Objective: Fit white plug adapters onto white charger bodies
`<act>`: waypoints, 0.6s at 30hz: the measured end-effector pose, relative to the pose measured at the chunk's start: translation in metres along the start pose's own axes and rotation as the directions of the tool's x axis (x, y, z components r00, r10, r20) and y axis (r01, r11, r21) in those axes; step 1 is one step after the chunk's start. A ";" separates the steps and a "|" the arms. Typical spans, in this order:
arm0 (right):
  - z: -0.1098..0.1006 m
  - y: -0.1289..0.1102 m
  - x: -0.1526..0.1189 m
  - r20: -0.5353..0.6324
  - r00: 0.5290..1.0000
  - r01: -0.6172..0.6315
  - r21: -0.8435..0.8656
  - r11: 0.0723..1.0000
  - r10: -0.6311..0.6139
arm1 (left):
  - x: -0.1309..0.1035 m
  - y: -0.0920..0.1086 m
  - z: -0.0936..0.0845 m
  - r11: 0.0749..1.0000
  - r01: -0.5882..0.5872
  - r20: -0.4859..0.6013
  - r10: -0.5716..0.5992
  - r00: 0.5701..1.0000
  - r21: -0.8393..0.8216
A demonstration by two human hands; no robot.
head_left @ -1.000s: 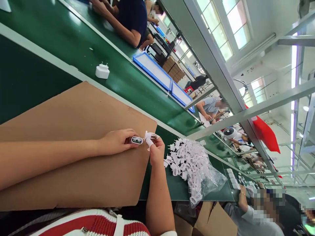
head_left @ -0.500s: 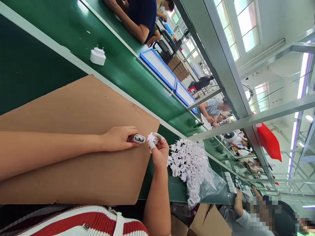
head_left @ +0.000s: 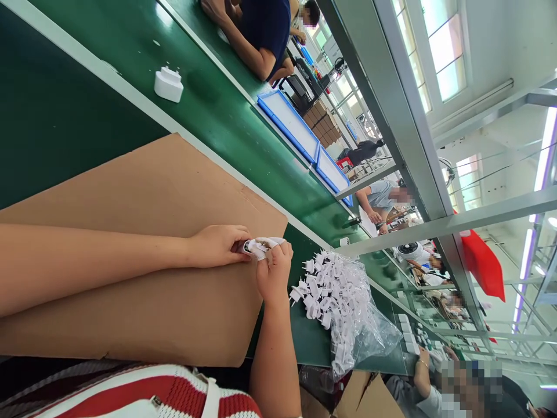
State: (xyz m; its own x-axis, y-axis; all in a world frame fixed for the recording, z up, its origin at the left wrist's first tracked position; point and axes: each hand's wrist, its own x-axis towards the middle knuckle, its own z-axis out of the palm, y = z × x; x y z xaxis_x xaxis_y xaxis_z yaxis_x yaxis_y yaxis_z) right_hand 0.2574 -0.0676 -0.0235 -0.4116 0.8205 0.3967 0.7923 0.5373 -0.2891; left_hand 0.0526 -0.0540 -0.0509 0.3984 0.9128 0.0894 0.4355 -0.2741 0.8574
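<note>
My left hand (head_left: 221,247) rests above the cardboard sheet (head_left: 148,186), its fingers closed on a white charger housing (head_left: 246,246) whose open end faces right. White finger cots cover some fingertips of my right hand (head_left: 276,264). That hand pinches a small white plug cover (head_left: 263,247) against the housing's open end. Fingers hide most of the cover, so I cannot tell how far it sits in. Just right of my right hand, many similar white plug covers (head_left: 319,290) lie heaped at the mouth of a clear plastic bag (head_left: 378,334).
A white charger (head_left: 169,85) stands on the green conveyor belt (head_left: 217,125) beyond the pale rail. Blue-rimmed trays (head_left: 289,125) line its far side. A metal frame post (head_left: 391,104) slants overhead. Other people work across and to the right; an open carton (head_left: 361,395) is below the table edge.
My right hand has moved left and brought the plug cover to the housing, which had its circuit board showing. My left hand has shifted slightly right in view. The camera view has shifted a little.
</note>
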 end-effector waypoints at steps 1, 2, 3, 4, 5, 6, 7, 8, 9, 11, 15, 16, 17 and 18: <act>0.001 0.000 0.000 -0.002 1.000 -0.004 -0.024 1.000 0.004 | -0.001 0.001 -0.001 1.000 0.002 0.003 -0.002 1.000 0.003; 0.001 0.000 0.000 0.005 1.000 -0.009 -0.055 0.998 0.010 | -0.001 0.002 -0.002 1.000 0.001 0.004 -0.001 1.000 0.003; 0.002 0.000 0.000 0.019 1.000 -0.015 -0.090 0.996 0.016 | -0.001 0.002 -0.002 1.000 -0.003 0.001 0.003 1.000 0.003; 0.003 -0.001 0.000 0.036 0.999 -0.019 -0.125 0.992 0.024 | -0.002 0.002 -0.002 1.000 -0.008 -0.004 0.008 1.000 0.003; 0.003 -0.001 0.001 0.052 0.998 -0.022 -0.156 0.988 0.030 | -0.002 0.002 -0.002 1.000 -0.013 -0.010 0.014 1.000 0.005; 0.002 -0.001 0.002 0.064 0.997 -0.022 -0.183 0.983 0.034 | -0.002 0.001 -0.002 1.000 -0.019 -0.014 0.019 1.000 0.008; 0.002 -0.002 0.003 0.074 0.997 -0.018 -0.205 0.979 0.034 | -0.002 0.001 -0.002 1.000 -0.022 -0.017 0.022 1.000 0.011; 0.001 -0.002 0.005 0.081 0.996 -0.012 -0.220 0.975 0.031 | -0.002 0.000 -0.002 1.000 -0.024 -0.019 0.025 1.000 0.014; -0.001 -0.003 0.006 0.087 0.996 -0.008 -0.230 0.973 0.028 | -0.003 0.000 -0.002 1.000 -0.026 -0.020 0.027 0.999 0.015; -0.003 -0.003 0.009 0.102 0.994 -0.004 -0.234 0.972 0.028 | -0.003 0.000 -0.002 1.000 -0.024 -0.020 0.025 0.999 0.013; 0.002 -0.002 0.011 0.080 0.993 -0.067 -0.185 0.981 0.083 | -0.001 0.001 -0.001 1.000 -0.003 -0.021 0.004 1.000 0.014; 0.005 -0.003 0.010 0.053 0.992 -0.106 -0.169 0.980 0.116 | -0.001 0.001 -0.001 1.000 0.005 -0.025 -0.004 1.000 0.019; 0.009 -0.004 0.008 0.024 0.987 -0.151 -0.154 0.977 0.156 | 0.000 0.001 0.000 1.000 0.013 -0.029 -0.013 0.999 0.025; 0.013 -0.006 0.007 -0.002 0.980 -0.197 -0.138 0.971 0.198 | 0.000 0.002 0.000 0.999 0.021 -0.031 -0.020 0.999 0.032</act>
State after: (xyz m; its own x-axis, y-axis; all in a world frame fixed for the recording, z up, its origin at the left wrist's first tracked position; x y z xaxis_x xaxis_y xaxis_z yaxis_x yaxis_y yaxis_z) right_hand 0.2445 -0.0626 -0.0304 -0.2455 0.9104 0.3330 0.9122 0.3332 -0.2384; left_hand 0.0535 -0.0546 -0.0496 0.3645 0.9271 0.0878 0.4695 -0.2643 0.8424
